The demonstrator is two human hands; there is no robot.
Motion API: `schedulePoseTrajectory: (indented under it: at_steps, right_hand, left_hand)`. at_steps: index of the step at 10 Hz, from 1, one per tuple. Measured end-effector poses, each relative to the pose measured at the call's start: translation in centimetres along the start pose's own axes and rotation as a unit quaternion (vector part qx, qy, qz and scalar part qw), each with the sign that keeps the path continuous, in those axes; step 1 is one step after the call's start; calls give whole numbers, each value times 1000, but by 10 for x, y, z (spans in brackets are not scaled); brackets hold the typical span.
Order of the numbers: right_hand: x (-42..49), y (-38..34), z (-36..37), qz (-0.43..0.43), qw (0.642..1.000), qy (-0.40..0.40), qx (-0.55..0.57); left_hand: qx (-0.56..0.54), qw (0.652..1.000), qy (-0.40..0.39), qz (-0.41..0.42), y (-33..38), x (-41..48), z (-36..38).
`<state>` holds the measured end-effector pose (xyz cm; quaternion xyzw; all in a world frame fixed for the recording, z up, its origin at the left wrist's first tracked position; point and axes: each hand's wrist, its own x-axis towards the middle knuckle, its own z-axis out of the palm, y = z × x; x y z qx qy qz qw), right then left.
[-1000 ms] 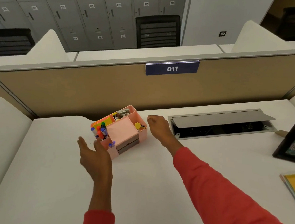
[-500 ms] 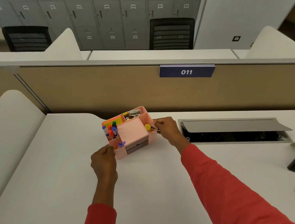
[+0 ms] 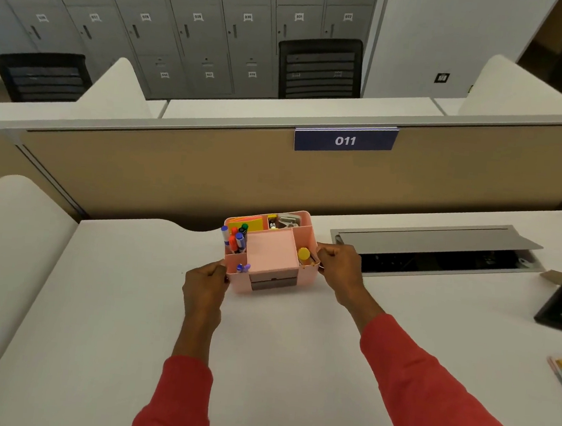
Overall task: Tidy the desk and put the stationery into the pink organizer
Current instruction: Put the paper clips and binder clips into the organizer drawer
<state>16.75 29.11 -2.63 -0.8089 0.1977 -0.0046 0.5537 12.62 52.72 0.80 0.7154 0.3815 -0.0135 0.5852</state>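
Here, a smooth white table (image 3: 112, 300) is seen, with the pink organizer (image 3: 238, 283) set near its far edge: a boxy plastic tray, long axis laid left to right, drawer front turned toward the person. Its short ends are clamped by the left grip (image 3: 206, 279) and right grip (image 3: 337, 268), fingers curled. Capped markers (image 3: 236, 239) are stood upright in its left compartment.

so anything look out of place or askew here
The grey cable hatch beside the right hand is propped open, its dark inside showing. The pink organizer, gripped at both ends, sits slightly turned against the partition.
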Motion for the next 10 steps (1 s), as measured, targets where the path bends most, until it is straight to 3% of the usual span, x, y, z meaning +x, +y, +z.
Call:
schedulePoseTrajectory:
  at_steps: [5, 7, 9, 10]
  right_hand:
    - [10, -9, -32, 19, 996, 78, -27]
    - [1, -13, -42, 3, 997, 71, -40]
    - [-38, -3, -76, -30, 995, 67, -64]
    - [-68, 4, -96, -62, 994, 50, -80]
  left_hand:
    - [23, 995, -85, -39, 21, 24, 42]
    - [8, 998, -57, -11, 17, 5, 46]
    - [86, 992, 10, 86, 5, -58, 34]
    - [101, 990, 34, 91, -15, -96, 27]
